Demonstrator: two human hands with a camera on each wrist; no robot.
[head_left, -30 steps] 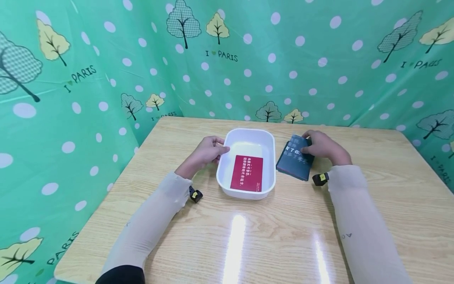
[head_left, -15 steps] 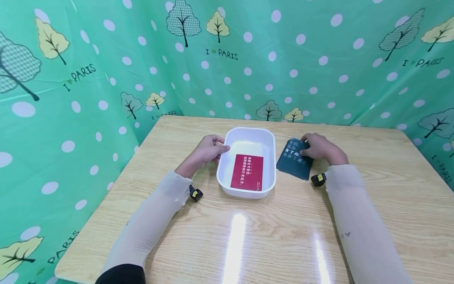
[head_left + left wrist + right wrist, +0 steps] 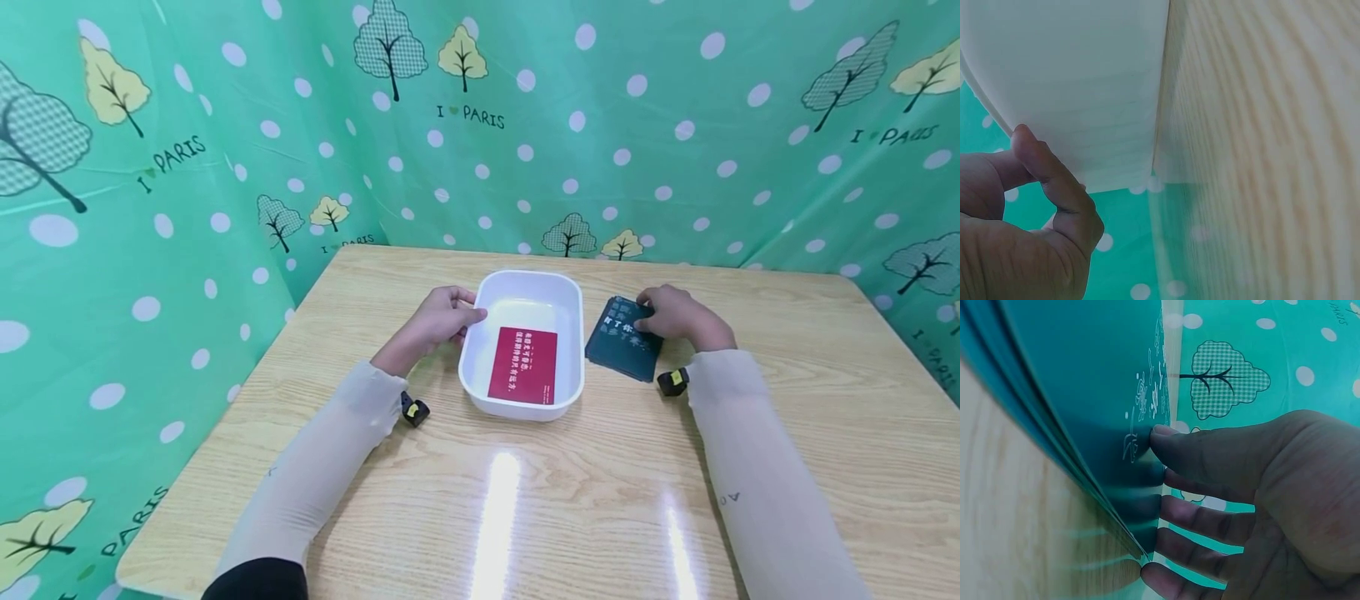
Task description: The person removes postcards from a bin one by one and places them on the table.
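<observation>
A white plastic tray (image 3: 468,375) stands on the table, and a red card (image 3: 522,365) with white writing lies inside it. My left hand (image 3: 438,321) pinches the tray's left rim. In the left wrist view the thumb lies at the rim of the tray (image 3: 1072,75). Right of the tray is a stack of dark teal cards (image 3: 621,346) with pale writing. My right hand (image 3: 678,315) holds the stack at its right edge. Seen from the right wrist, the thumb rests on the top card (image 3: 1091,375) and the fingertips line the card edge.
The light wooden table (image 3: 585,500) ends at a green curtain (image 3: 637,125) printed with trees and dots. A black wrist camera (image 3: 415,410) sits at the left cuff, another black camera (image 3: 673,382) at the right cuff.
The top teal card, raised and askew one second ago, now lies flat and aligned with the stack. My right hand has shifted slightly left. The left hand and tray stay put.
</observation>
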